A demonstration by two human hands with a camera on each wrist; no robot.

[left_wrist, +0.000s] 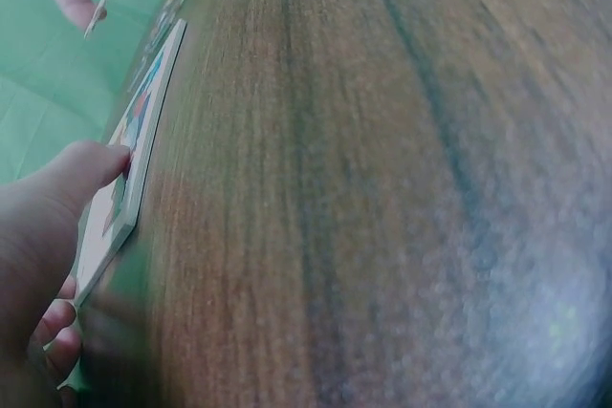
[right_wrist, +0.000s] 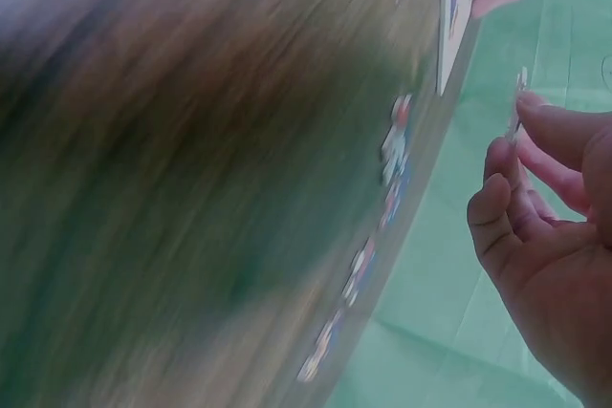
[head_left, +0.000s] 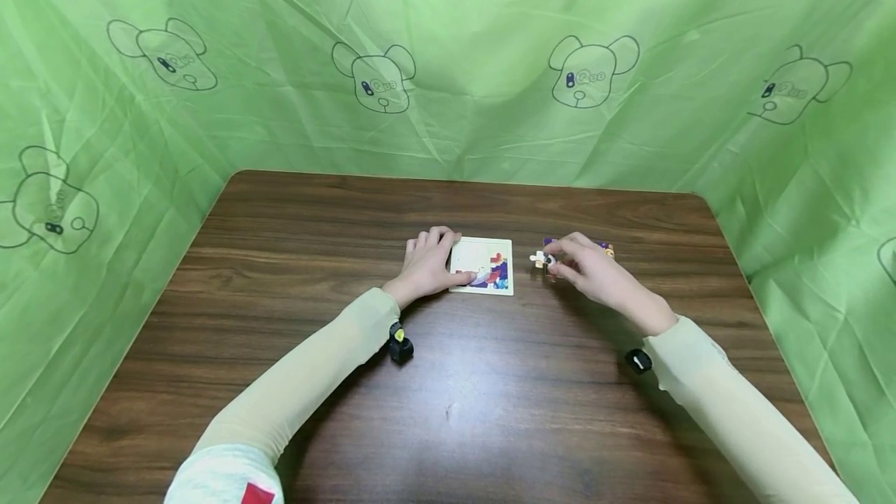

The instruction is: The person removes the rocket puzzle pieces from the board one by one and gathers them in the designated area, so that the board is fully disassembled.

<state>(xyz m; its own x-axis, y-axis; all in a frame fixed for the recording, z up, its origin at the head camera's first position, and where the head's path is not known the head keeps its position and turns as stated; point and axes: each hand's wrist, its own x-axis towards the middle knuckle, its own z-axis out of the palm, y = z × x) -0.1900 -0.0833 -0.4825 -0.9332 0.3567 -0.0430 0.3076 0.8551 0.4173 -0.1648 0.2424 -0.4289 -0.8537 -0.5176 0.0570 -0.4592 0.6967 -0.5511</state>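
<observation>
A white-framed puzzle board (head_left: 483, 241) lies on the table, coloured pieces filling its lower right part. My left hand (head_left: 428, 264) holds the board's left side, thumb over its lower edge; the left wrist view shows the thumb resting on the board (left_wrist: 143, 155). Between thumb and fingers, my right hand (head_left: 591, 267) pinches a puzzle piece (head_left: 538, 258) to the right of the board. In the right wrist view that piece (right_wrist: 518, 107) is seen edge-on, raised above the table. Loose pieces (head_left: 609, 250) lie partly hidden under and behind the right hand.
The brown wooden table (head_left: 448, 411) carries everything. Several loose pieces (right_wrist: 359, 269) lie in a row on it in the right wrist view. Green cloth (head_left: 483, 131) with printed bear heads hangs behind the table and at both sides.
</observation>
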